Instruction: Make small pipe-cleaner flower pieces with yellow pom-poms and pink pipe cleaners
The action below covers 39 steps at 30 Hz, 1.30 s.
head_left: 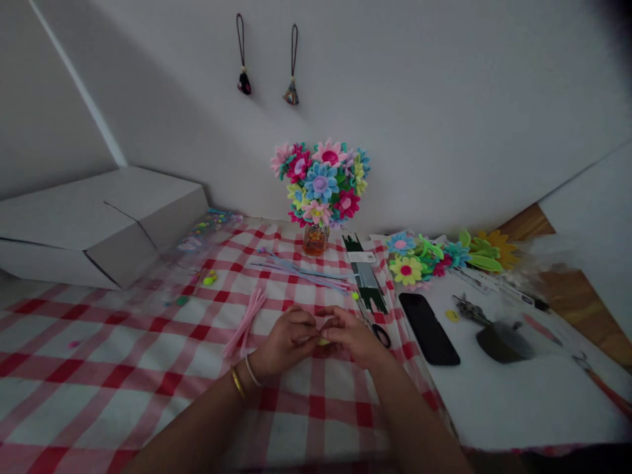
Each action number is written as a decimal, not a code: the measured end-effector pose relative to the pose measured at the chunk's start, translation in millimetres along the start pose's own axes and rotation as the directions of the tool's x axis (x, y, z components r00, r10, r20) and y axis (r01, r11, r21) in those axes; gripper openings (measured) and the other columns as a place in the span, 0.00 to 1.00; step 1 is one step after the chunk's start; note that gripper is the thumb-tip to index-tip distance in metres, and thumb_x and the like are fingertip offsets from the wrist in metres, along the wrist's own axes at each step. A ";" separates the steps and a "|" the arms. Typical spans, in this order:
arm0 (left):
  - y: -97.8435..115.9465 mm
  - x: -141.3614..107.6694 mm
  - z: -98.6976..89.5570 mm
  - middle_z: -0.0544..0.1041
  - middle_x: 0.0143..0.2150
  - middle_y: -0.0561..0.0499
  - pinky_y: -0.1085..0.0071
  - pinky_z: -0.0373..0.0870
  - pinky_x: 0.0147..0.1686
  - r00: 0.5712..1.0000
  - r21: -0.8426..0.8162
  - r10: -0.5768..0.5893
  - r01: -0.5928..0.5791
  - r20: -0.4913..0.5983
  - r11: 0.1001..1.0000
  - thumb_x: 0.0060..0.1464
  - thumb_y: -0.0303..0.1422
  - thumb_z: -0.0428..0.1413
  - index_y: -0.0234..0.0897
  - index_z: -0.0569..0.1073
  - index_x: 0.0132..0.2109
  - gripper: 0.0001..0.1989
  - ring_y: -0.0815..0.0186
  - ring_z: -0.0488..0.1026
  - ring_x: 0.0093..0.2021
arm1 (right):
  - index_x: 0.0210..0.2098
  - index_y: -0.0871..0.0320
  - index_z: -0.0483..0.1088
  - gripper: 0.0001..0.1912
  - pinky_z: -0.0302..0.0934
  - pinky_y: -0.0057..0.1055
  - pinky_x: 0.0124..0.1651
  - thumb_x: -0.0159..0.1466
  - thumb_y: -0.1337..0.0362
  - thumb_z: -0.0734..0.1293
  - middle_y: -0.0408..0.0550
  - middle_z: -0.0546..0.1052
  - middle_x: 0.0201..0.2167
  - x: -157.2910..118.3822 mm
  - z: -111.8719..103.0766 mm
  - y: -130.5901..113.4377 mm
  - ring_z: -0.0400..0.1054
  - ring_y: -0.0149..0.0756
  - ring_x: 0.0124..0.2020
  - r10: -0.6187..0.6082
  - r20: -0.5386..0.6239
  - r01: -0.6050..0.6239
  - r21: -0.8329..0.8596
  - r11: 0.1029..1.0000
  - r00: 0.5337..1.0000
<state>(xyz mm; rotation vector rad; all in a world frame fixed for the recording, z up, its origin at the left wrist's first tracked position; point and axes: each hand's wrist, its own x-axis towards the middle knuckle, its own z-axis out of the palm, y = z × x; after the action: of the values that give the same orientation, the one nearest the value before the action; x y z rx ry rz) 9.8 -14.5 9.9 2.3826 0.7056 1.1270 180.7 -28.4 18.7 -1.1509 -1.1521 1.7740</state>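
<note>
My left hand (pixel 291 339) and my right hand (pixel 348 334) meet over the red-and-white checked cloth (pixel 316 421). Between their fingertips is a small yellowish piece (pixel 323 342), mostly hidden by the fingers; both hands pinch at it. Left of my left hand lies a bundle of pink pipe cleaners (pixel 247 319). Beyond the hands are lilac and blue pipe cleaners (pixel 306 271). Scissors with black handles (pixel 381 336) lie just right of my right hand, beside a pack of dark green stems (pixel 365 276).
A jar (pixel 315 240) of fuzzy flowers (pixel 322 181) stands at the back. At left are a large white box (pixel 99 220) and a clear plastic bag (pixel 172 270). At right are a black phone (pixel 428 328), loose flowers (pixel 405 268) and a dark tool (pixel 501 341).
</note>
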 end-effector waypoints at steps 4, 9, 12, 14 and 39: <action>1.3 -1.1 0.2 0.72 0.27 0.49 0.69 0.62 0.34 1.000 -0.018 -0.006 0.005 -0.010 1.000 0.51 0.29 0.51 0.36 0.74 0.28 0.08 0.69 0.67 0.30 | 0.43 0.56 0.62 0.22 0.63 0.29 0.31 0.48 0.69 0.66 0.40 0.70 0.27 -1.1 -0.1 -1.2 0.66 0.29 0.27 -0.011 0.020 0.011 0.009 1.000 1.000; 2.4 -1.6 1.4 0.72 0.27 0.49 0.69 0.62 0.34 1.000 -0.027 -0.005 0.005 -0.011 1.000 0.50 0.28 0.53 0.36 0.75 0.28 0.07 0.68 0.67 0.29 | 0.43 0.55 0.63 0.22 0.60 0.28 0.34 0.48 0.71 0.66 0.39 0.70 0.27 -1.9 -2.3 -1.4 0.65 0.27 0.28 -0.065 0.042 0.065 -0.013 0.998 0.997; 2.5 -2.0 2.3 0.71 0.27 0.49 0.68 0.62 0.34 1.000 -0.060 -0.021 0.020 -0.007 0.998 0.49 0.27 0.53 0.36 0.75 0.28 0.06 0.69 0.67 0.29 | 0.44 0.54 0.63 0.23 0.60 0.28 0.34 0.48 0.71 0.66 0.40 0.70 0.28 -2.2 -3.1 -0.3 0.65 0.28 0.29 -0.077 0.047 0.079 -0.027 0.997 0.996; 1.3 -2.5 2.8 0.71 0.27 0.49 0.69 0.63 0.34 0.995 -0.132 -0.094 0.090 -0.030 0.987 0.49 0.28 0.54 0.36 0.75 0.28 0.06 0.68 0.67 0.30 | 0.45 0.54 0.62 0.22 0.60 0.28 0.33 0.50 0.68 0.67 0.41 0.70 0.29 -1.9 -3.4 0.5 0.66 0.28 0.29 -0.081 0.038 0.082 -0.028 0.996 0.996; -12.7 -4.5 6.5 0.68 0.27 0.53 0.73 0.60 0.32 0.847 -0.612 -0.531 0.439 0.036 0.658 0.43 0.26 0.58 0.34 0.74 0.25 0.02 0.71 0.65 0.30 | 0.41 0.54 0.63 0.20 0.56 0.26 0.31 0.49 0.68 0.68 0.37 0.66 0.23 1.3 2.5 -1.7 0.61 0.27 0.26 -0.298 -0.107 0.272 -0.204 0.940 0.949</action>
<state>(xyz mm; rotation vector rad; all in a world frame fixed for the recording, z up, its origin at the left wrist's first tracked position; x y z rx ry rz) 9.1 -8.1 -3.7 1.4561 0.8191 1.0778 178.1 -27.4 20.4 -1.1274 -1.3493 1.3694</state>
